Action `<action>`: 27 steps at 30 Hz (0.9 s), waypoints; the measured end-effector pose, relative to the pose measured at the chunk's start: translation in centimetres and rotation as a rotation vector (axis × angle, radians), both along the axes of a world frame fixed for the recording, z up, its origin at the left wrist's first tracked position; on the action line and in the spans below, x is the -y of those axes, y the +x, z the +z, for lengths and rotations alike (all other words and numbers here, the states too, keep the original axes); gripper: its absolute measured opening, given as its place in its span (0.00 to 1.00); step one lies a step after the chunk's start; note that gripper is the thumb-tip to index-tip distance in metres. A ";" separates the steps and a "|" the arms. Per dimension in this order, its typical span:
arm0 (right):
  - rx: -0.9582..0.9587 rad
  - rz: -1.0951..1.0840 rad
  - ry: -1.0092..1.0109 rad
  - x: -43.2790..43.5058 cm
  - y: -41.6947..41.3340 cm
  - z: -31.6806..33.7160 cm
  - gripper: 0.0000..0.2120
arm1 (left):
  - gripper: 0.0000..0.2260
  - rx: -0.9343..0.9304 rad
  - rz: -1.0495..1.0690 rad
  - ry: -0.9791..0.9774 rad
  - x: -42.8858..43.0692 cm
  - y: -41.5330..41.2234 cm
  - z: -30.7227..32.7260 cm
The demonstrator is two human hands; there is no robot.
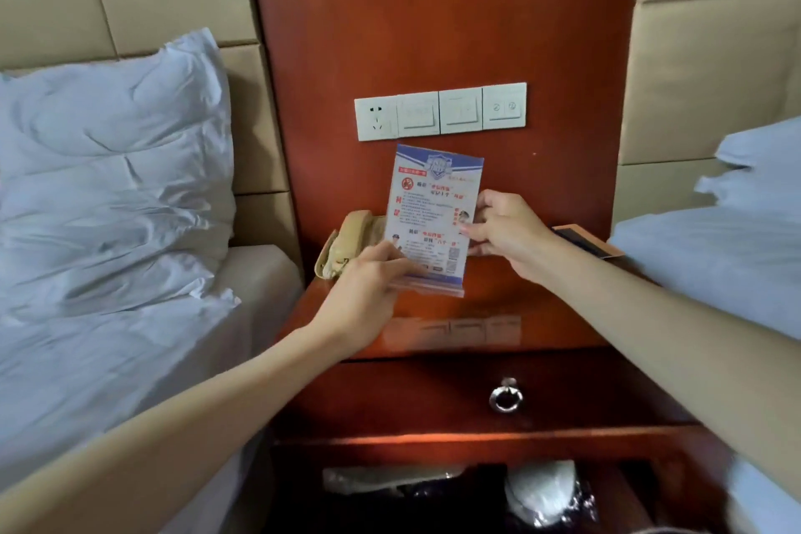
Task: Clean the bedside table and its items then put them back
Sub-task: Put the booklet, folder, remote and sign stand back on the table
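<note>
Sign: the clear acrylic sign stand holding a blue, white and red printed notice [433,208] stands upright over the middle of the glossy red-brown wooden desk [520,308], towards its far side. Whether its base touches the top or hangs just above it, I cannot tell.
Left hand: the left hand [368,286] grips the near-left corner of the base, fingers curled round it.
Right hand: the right hand [503,230] pinches the right edge of the sign between thumb and fingertips.
Beside the sign: a beige corded telephone [346,243] lies just left of it, partly hidden behind it. A flat orange and black card [585,241] lies at the far right of the desk.
Behind: a white row of socket and switches [440,111] sits on the wooden wall panel.
Below: a drawer with a silver ring pull [506,395]. Under that, plastic-wrapped bundles [542,494] on an open shelf.
Sides: a white crumpled pillow [108,165] on the left bed, and white bedding [737,230] on the right bed.
Progress: no cloth is in view, and the telephone and card sit on the desk. The sign is the one item in hand. Whether it is being lifted off or set back I cannot judge, so most of the task may remain.
</note>
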State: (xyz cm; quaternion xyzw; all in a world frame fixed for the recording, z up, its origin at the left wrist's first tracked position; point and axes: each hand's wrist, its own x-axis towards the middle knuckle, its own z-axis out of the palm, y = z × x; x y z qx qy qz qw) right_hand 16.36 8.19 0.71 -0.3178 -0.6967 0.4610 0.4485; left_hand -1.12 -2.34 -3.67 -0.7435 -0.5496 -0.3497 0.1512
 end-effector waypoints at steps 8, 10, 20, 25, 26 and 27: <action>0.189 -0.293 0.106 -5.4 4.7 -2.2 0.08 | 0.15 0.078 -0.055 -0.168 -5.2 2.8 -2.4; 0.215 -0.331 0.129 -6.5 5.0 -2.5 0.06 | 0.15 0.057 -0.039 -0.254 -6.3 3.0 -2.6; 0.238 -0.387 0.152 -12.2 3.1 -3.9 0.05 | 0.21 0.469 0.088 -0.235 -13.2 3.6 -2.0; 0.266 -0.441 0.210 -15.2 1.7 -3.4 0.06 | 0.20 0.600 0.074 -0.295 -17.9 3.0 0.0; 0.280 -0.448 0.231 -15.8 1.4 -3.4 0.06 | 0.18 0.591 0.068 -0.290 -18.7 2.8 0.3; 0.297 -0.451 0.251 -16.4 1.2 -3.4 0.06 | 0.15 0.578 0.073 -0.284 -19.4 2.5 0.5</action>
